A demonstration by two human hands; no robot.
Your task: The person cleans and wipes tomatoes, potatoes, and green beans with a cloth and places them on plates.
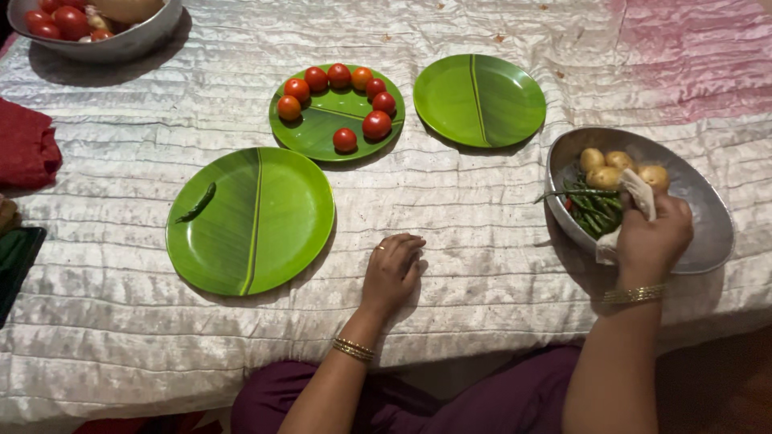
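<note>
The right hand pinches a soft, light cloth over the steel bowl of green chillies; the left hand rests on the worktop, fingers loosely curled.

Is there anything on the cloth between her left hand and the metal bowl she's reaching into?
No. In the head view, only bare cloth lies between the left hand and the bowl.
</note>
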